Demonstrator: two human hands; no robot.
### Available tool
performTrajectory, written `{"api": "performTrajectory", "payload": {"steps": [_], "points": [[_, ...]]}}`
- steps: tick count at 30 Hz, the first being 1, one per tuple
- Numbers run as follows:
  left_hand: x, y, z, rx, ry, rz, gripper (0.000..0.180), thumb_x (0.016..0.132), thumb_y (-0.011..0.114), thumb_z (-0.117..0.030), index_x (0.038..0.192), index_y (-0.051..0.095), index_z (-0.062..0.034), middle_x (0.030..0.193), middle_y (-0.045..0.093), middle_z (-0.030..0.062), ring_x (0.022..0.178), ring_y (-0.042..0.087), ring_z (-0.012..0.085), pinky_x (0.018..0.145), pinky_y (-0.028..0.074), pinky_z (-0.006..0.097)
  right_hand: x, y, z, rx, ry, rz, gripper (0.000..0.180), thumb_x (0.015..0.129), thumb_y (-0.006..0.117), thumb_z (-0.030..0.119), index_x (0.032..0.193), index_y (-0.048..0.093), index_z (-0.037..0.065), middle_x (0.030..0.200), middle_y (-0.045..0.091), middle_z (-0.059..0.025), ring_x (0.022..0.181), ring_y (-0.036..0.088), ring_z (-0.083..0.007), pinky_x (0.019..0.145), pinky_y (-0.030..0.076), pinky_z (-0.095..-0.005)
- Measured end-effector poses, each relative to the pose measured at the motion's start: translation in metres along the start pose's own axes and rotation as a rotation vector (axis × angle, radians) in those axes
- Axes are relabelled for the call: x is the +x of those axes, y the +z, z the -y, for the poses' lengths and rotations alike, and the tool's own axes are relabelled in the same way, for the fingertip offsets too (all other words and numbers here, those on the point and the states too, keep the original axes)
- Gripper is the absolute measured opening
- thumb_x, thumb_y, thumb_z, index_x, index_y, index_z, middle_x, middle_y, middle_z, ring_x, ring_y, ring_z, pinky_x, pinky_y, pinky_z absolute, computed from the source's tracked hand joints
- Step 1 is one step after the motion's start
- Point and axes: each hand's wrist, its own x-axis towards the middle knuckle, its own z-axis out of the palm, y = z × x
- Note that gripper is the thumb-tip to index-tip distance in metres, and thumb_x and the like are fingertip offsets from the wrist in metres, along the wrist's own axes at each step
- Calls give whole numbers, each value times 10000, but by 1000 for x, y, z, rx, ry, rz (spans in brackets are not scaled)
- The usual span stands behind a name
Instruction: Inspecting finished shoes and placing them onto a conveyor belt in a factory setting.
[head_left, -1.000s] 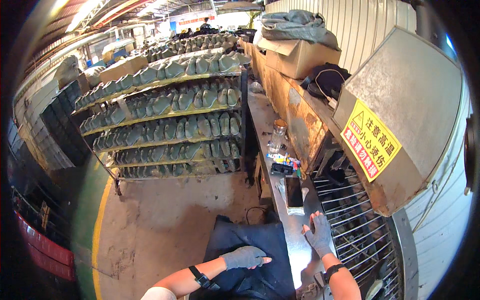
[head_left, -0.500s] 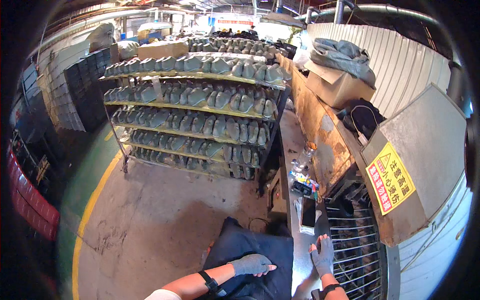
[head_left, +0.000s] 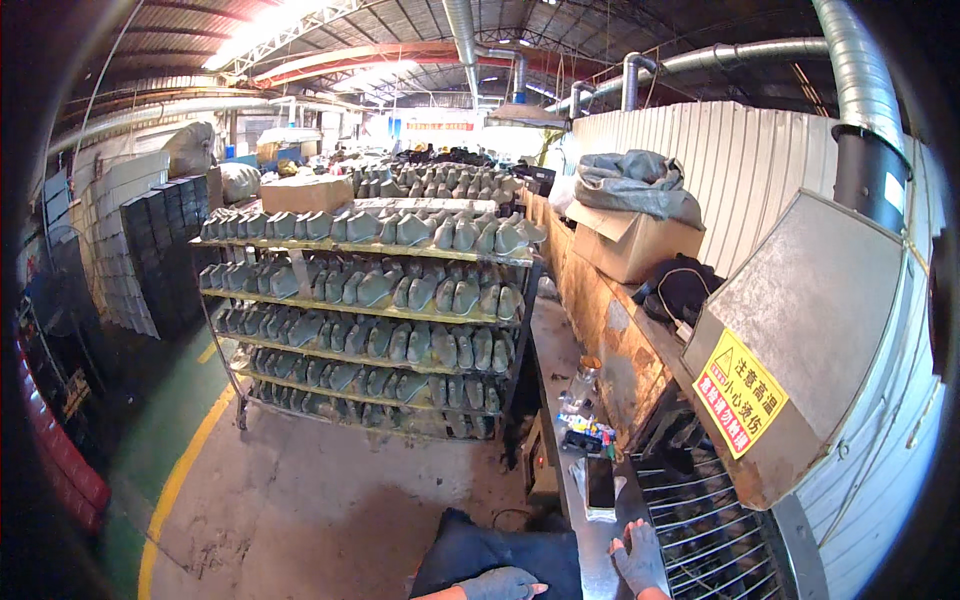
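Observation:
My left hand, in a grey fingerless glove, lies flat on the dark cloth over my lap, its fingers loosely stretched out and holding nothing. On the metal ledge rests my right hand, gloved the same way, with its fingers extended and nothing in it. A phone with a dark screen lies on white wrapping just beyond that hand. Alongside it runs a grate of metal bars. The lower picture edge cuts off part of both hands.
A wheeled rack ahead carries several shelves of grey, shoe-shaped forms. Small coloured items and a clear glass jar stand farther along the ledge. A metal hood with a yellow warning label overhangs the grate; a cardboard box sits behind.
The view has tilted upward, so the rack, ledge and hands sit lower in the picture and more roof shows. Both hands stay where they were, on the lap and the ledge.

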Motion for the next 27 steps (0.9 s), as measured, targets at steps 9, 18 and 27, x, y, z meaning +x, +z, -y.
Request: {"api": "performTrajectory", "payload": {"steps": [9, 18, 27], "points": [[42, -4, 41, 119, -45, 137, 623, 1082, 506, -602, 840, 700, -61, 669, 652, 36, 586, 608, 164, 599, 515, 338, 2, 15, -20, 13, 11, -34, 668, 957, 701, 411, 1443, 604, -38, 1575, 508, -293, 1498, 431, -462, 1262, 317, -527], [44, 1, 46, 128, -86, 106, 602, 1079, 536, -582, 851, 713, -54, 667, 660, 37, 583, 609, 156, 590, 508, 329, 2, 16, -20, -30, 20, -42, 654, 954, 702, 406, 1434, 614, -29, 1570, 520, -278, 1497, 436, -451, 1268, 315, -519], [38, -3, 36, 171, -69, 117, 591, 1091, 517, -566, 838, 702, -64, 680, 663, 35, 597, 610, 156, 611, 512, 334, 3, 16, -17, 3, 26, -64, 636, 923, 742, 379, 1405, 639, -22, 1555, 538, -272, 1479, 458, -454, 1256, 333, -522]]}}
